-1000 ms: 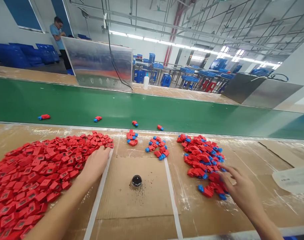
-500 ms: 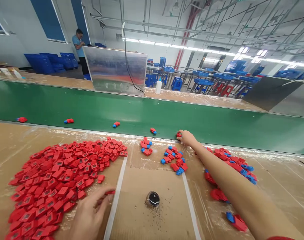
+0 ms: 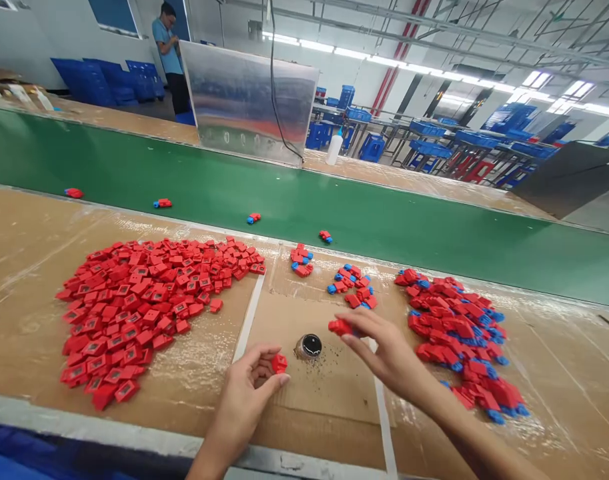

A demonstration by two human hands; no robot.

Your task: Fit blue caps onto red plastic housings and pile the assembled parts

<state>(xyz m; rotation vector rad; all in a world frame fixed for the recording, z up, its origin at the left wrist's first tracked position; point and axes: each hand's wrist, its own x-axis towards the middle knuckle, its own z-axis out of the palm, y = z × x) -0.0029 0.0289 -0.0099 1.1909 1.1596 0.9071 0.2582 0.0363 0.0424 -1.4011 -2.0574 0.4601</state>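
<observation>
My left hand [image 3: 244, 393] pinches a small red plastic block [image 3: 279, 363] between thumb and fingers, just left of a round black-topped tin [image 3: 308, 347] with dark grains scattered around it. My right hand [image 3: 387, 350] holds a second red plastic piece [image 3: 340, 327] at its fingertips, to the right of the tin. A large heap of loose red blocks [image 3: 149, 307] lies to the left. A heap of red pieces with blue ends [image 3: 459, 340] lies to the right. Two small clusters of red and blue pieces [image 3: 351, 287] sit between them.
Cardboard under plastic film [image 3: 74, 233] covers the bench, with a white strip [image 3: 249, 317] beside the left heap. Several red-and-blue pieces lie on a green conveyor belt [image 3: 409, 243] beyond it. Farther back stand a metal panel [image 3: 249, 100], a person [image 3: 169, 57] and blue crates [image 3: 104, 83].
My right hand has come back from the belt edge to the tin, holding a red piece. My left hand has moved from the left heap to the tin's left with a block. The view has tilted.
</observation>
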